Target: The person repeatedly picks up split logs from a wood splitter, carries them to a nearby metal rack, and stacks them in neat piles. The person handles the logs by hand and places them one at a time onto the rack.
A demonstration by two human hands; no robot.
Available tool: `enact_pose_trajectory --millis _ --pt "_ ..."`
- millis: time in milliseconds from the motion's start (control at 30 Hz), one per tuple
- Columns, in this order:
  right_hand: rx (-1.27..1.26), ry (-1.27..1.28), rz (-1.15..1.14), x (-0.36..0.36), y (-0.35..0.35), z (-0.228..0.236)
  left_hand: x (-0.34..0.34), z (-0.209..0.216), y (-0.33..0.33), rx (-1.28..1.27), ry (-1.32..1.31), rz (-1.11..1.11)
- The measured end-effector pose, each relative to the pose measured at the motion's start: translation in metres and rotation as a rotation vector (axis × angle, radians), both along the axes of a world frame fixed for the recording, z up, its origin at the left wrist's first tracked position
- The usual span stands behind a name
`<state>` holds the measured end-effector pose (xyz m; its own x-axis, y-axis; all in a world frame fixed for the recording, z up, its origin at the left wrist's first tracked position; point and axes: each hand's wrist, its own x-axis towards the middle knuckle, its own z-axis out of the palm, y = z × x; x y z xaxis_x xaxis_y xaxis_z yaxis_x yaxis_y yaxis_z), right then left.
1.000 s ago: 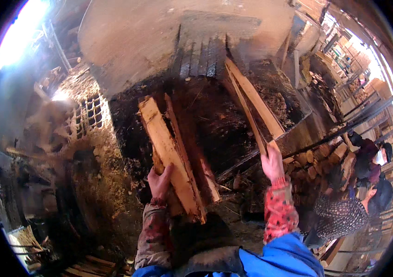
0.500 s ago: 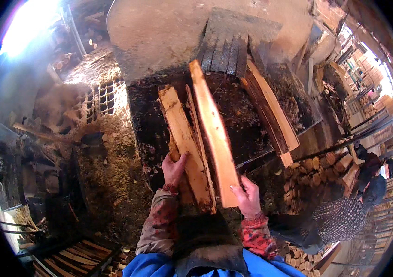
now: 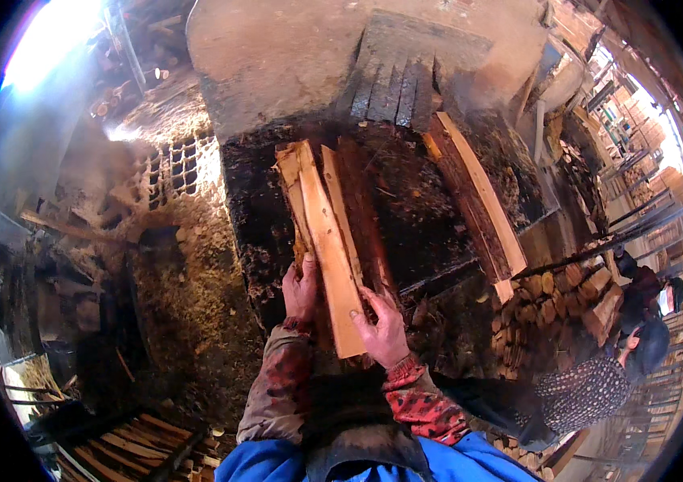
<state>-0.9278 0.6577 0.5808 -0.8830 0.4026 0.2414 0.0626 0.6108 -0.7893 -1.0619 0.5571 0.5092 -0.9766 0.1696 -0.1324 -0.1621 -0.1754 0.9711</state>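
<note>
A pale wooden board (image 3: 328, 241) lies lengthwise in front of me, its far part over another board (image 3: 287, 165). My left hand (image 3: 301, 291) is closed at the left edge of these boards. At the near end, my right hand (image 3: 383, 328) grips the pale board from its right side, thumb on top. Just right of it lie a narrow wood strip (image 3: 340, 189) and a dark bark-covered slab (image 3: 367, 217). Under them is a dark, debris-strewn work surface (image 3: 417, 209). How far the fingers reach beneath the boards is hidden.
Farther right lies a bark-edged board (image 3: 478, 189). Dark slats (image 3: 393, 92) hang under a large dusty cover (image 3: 277, 48) ahead. Stacked wood (image 3: 546, 305) and a person in a dotted garment (image 3: 586, 386) are at right. Sawdust (image 3: 189, 281) covers the left; a rack of strips (image 3: 136, 446) stands lower left.
My right hand has moved left, bringing the pale board over beside my left hand and onto the other board. The dark slab now shows where it was. The person at right has shifted slightly.
</note>
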Motion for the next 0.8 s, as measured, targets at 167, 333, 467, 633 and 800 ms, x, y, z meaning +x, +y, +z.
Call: enact_pose_trajectory --millis 167,333,467,633,800 --pt "0.232 0.048 -0.022 -0.013 -0.005 -0.024 -0.006 -0.014 -0.005 0.030 -0.041 -0.054" --pt "0.301 0.057 -0.030 -0.017 -0.007 -0.026 0.001 0.015 0.006 0.093 -0.071 -0.075" --pt "0.310 0.027 -0.022 -0.019 -0.009 -0.030 -0.004 0.004 0.008 -0.025 -0.163 -0.041" --pt "0.279 0.005 -0.007 -0.018 -0.001 -0.029 -0.003 0.012 0.013 0.018 -0.125 -0.092" --pt "0.269 0.022 -0.011 -0.017 0.004 -0.037 -0.007 0.007 0.016 -0.066 -0.116 -0.093"
